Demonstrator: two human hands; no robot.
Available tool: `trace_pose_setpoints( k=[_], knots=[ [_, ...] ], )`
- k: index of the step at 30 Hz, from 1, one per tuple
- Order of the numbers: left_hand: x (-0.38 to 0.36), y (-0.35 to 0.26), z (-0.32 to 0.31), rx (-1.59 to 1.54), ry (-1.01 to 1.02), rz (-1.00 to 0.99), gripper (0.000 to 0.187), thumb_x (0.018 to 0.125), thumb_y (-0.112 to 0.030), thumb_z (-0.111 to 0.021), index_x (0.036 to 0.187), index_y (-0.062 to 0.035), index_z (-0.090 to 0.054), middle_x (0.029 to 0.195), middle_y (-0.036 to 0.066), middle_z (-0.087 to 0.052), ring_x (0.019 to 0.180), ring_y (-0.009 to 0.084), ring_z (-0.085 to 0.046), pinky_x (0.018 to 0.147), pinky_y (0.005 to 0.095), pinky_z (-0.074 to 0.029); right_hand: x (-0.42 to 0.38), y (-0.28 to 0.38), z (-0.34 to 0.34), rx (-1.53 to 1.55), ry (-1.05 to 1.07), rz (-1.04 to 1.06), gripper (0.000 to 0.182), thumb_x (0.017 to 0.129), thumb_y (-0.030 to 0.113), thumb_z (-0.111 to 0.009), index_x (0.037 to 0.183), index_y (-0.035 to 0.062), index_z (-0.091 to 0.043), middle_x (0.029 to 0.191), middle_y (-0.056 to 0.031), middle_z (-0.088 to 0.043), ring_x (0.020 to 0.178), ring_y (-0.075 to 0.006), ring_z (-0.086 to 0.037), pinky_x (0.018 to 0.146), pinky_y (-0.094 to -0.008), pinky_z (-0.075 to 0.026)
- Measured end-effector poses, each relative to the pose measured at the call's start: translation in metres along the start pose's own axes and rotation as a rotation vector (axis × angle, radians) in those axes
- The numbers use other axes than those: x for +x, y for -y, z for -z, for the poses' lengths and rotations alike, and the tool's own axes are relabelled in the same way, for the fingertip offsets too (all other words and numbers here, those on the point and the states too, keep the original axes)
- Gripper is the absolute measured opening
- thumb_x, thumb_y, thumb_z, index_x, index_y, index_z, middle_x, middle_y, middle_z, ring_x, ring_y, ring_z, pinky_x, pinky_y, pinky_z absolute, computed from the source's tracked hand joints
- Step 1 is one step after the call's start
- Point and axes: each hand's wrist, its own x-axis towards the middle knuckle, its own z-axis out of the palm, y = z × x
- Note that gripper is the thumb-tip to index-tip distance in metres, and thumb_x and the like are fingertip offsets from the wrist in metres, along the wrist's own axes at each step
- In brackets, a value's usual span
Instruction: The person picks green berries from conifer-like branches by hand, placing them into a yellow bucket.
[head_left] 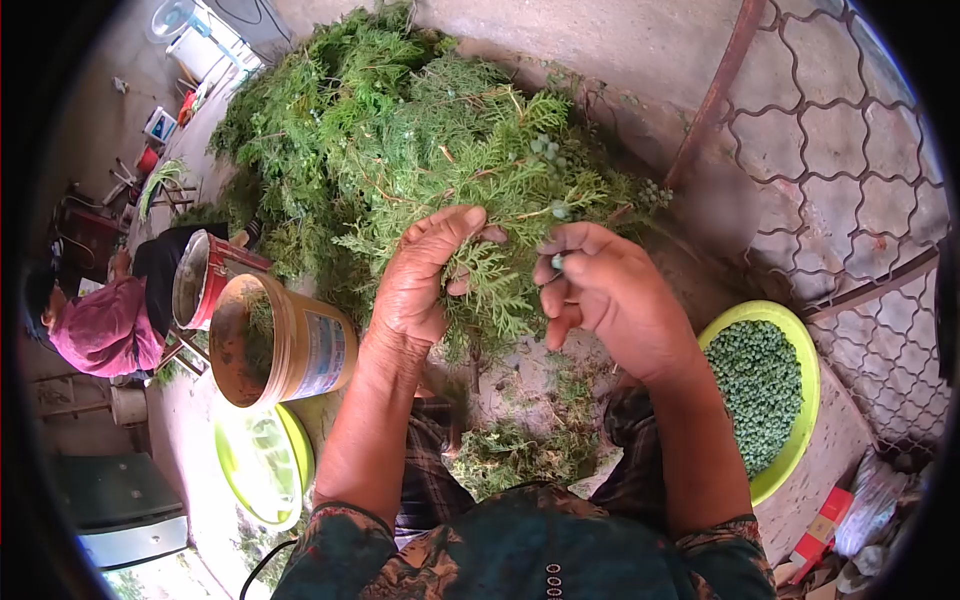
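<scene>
My left hand is closed on a leafy green conifer sprig, its thumb pressed against the stem. Just to its right, my right hand has its fingers curled in, with a small blue-green cone at the thumb and fingertips. Another cone shows on the foliage just above that hand. Behind both hands rises a large heap of cut conifer branches, with a cluster of cones on one of them.
At right stands a yellow-green basin filled with picked cones. A tan bucket, a red bucket and a lime basin are at left. Another person sits beyond them. A metal lattice borders the right side.
</scene>
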Motion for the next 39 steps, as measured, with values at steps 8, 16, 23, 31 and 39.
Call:
trace_pose_setpoints(
  k=[8,16,23,31,39],
  knots=[
    [0.004,0.006,0.003,-0.034,0.142,-0.064,0.018,0.079,-0.025,-0.069,0.086,-0.0082,-0.066,0.08,0.001,-0.066,0.077,0.0072,-0.055,0.065,0.0236,-0.04,0.002,-0.015,-0.004,-0.065,-0.068,0.1,0.033,0.088,0.014,-0.059,0.112,-0.0035,-0.045,0.079,-0.0057,-0.051,0.065,-0.0117,-0.053,0.055,-0.0274,-0.048],
    [-0.002,0.008,0.002,-0.075,0.189,-0.11,0.013,0.074,-0.006,-0.075,0.083,-0.0065,-0.065,0.079,0.002,-0.067,0.075,0.0095,-0.061,0.074,0.0231,-0.046,0.008,-0.013,0.012,-0.508,-0.124,0.264,0.017,0.091,0.013,-0.054,0.096,-0.0029,-0.053,0.06,0.0011,-0.045,0.055,-0.0064,-0.047,0.046,-0.0232,-0.04],
    [-0.004,-0.003,0.02,-0.038,0.2,-0.223,0.013,0.073,-0.002,-0.074,0.08,-0.0057,-0.065,0.074,0.001,-0.066,0.069,0.0076,-0.06,0.066,0.0214,-0.048,0.004,0.024,0.049,0.133,-0.225,0.237,0.02,0.089,0.022,-0.051,0.092,0.0021,-0.056,0.077,-0.0041,-0.051,0.055,-0.0091,-0.047,0.041,-0.0241,-0.037],
    [-0.007,-0.001,0.022,-0.023,0.279,-0.083,0.016,0.072,-0.001,-0.074,0.084,-0.0044,-0.065,0.078,0.002,-0.067,0.07,0.0092,-0.062,0.065,0.0207,-0.048,0.0,-0.002,-0.002,0.057,-0.028,-0.169,0.033,0.086,0.037,-0.059,0.094,0.0057,-0.055,0.074,-0.0011,-0.05,0.054,-0.0084,-0.044,0.041,-0.0221,-0.039],
    [-0.003,-0.002,0.016,0.071,0.243,-0.045,0.015,0.071,-0.005,-0.076,0.083,-0.0075,-0.067,0.077,0.005,-0.068,0.069,0.0115,-0.063,0.068,0.024,-0.05,-0.003,0.021,0.028,-0.154,-0.363,0.241,0.012,0.084,0.014,-0.058,0.087,0.0033,-0.053,0.061,0.0039,-0.042,0.044,-0.0024,-0.033,0.038,-0.0189,-0.029]
  ],
)
